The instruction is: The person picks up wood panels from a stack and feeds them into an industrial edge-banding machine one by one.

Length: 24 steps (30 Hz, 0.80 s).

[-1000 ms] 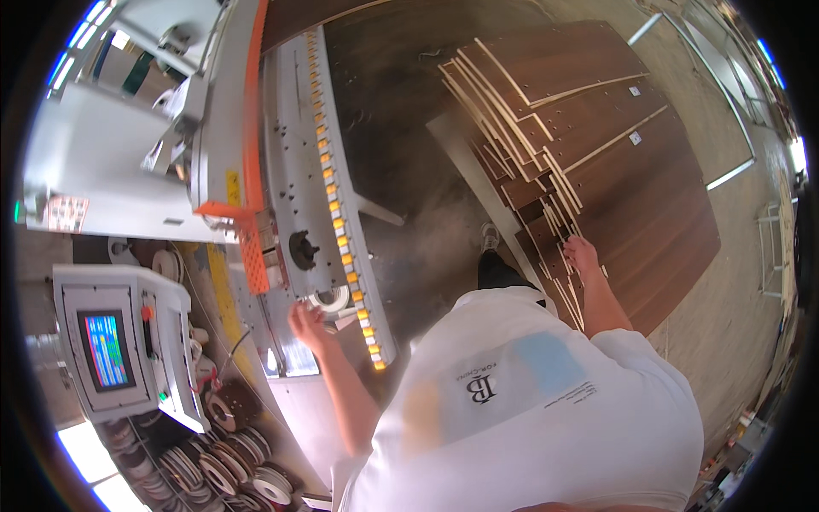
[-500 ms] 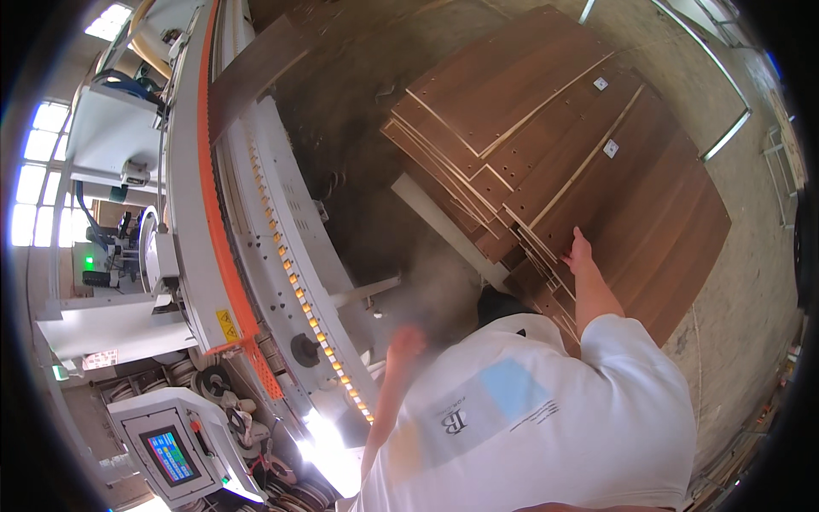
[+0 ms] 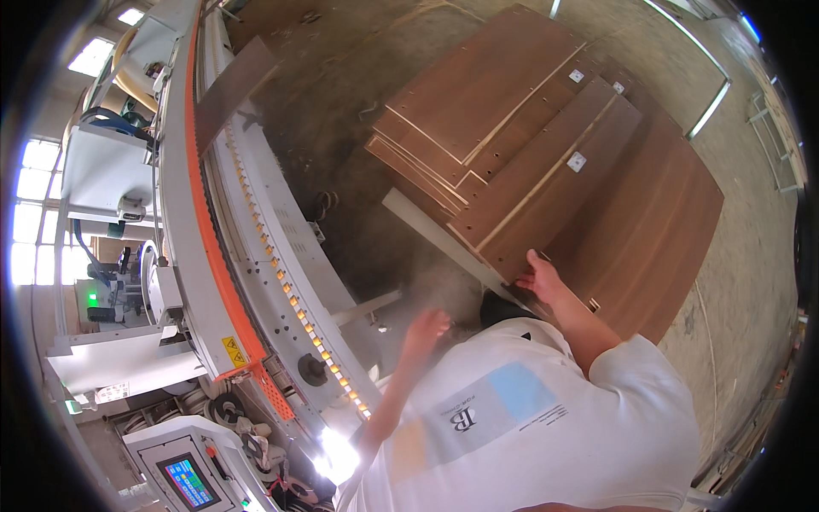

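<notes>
My right hand grips the near end of a brown wooden panel, thumb on top and fingers round its edge. This panel has a pale long edge and a small white label, and it lies on a stack of similar brown panels with drilled holes. My left hand hangs between the stack and a long machine, its fingers loosely curled with nothing visible in them. Part of that hand is softened by haze.
Along the left runs the long machine with an orange strip and a row of yellow rollers. Another brown panel sticks out of it at the far end. A control screen stands at lower left. A pale beam lies beside the stack.
My right hand has moved left and nearer, onto the panel's near end, and the panel has shifted on the stack. My left hand has moved up and slightly right.
</notes>
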Tool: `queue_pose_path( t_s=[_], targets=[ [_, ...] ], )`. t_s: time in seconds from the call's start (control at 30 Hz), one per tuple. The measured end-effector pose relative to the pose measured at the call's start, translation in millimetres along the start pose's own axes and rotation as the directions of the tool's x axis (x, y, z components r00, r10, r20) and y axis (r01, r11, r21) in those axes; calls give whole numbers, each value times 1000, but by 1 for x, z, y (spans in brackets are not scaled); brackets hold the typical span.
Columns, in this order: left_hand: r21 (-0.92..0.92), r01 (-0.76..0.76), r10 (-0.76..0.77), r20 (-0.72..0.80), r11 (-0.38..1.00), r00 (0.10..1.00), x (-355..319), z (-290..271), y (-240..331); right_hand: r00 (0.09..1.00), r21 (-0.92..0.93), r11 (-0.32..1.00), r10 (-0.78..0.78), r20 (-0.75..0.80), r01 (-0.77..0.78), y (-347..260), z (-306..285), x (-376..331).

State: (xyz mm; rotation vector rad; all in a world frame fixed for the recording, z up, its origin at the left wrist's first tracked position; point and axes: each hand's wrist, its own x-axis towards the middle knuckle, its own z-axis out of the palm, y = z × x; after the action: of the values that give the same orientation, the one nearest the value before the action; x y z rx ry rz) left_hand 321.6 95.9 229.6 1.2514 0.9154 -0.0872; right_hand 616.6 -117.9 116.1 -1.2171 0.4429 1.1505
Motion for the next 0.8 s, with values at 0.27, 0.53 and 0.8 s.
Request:
queue_pose_path(
  t_s=[0.27,0.53,0.8],
  targets=[
    [-27,12,-19,-255,1000,967,10,16,-27,782,-488,873,296,548,12,49,99,-80],
    [-362,-153,-47,-487,920,872,-81,-28,-28,828,-814,564,384,409,141,4,90,-78],
    [-667,-531,66,-589,522,805,-139,-108,-102,864,-766,528,-498,71,368,-95,11,-3]
  ],
)
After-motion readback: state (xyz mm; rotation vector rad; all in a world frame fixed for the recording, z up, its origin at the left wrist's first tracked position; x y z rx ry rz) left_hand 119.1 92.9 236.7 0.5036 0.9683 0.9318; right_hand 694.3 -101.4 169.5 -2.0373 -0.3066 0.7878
